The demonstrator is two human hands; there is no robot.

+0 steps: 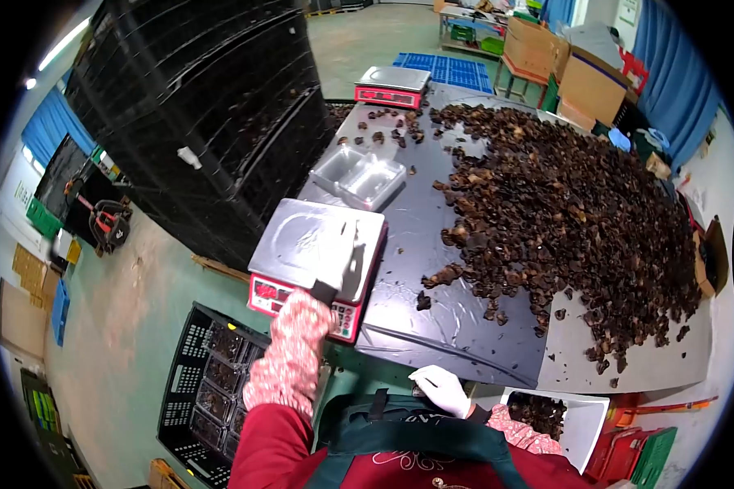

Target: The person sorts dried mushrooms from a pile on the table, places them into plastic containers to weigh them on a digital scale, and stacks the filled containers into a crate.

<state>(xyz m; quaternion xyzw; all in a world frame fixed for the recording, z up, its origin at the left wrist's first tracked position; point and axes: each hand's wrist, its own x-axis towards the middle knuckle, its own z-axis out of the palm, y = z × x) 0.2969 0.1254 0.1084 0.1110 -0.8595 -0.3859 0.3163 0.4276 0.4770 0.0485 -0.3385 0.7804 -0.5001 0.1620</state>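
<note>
My left hand (334, 253), in a white glove with a dark cuff and a pink patterned sleeve, is over the metal plate of the near red-and-white scale (289, 236). It is blurred and washed out, so its fingers are hard to make out. My right hand (442, 389), also white-gloved, is close to my body at the table's front edge. Its fingers are curled together; what they hold, if anything, is hidden. Beyond the scale stand clear plastic trays (359, 175). A large heap of dark dried pieces, like wood ear mushrooms (563, 204), covers the table's right side.
A second scale (392, 85) stands at the table's far end. Stacked black crates (204, 106) rise at the left. A black crate (189, 359) on the floor holds several filled clear trays. Beside me is a white bin (583, 428) with dark pieces.
</note>
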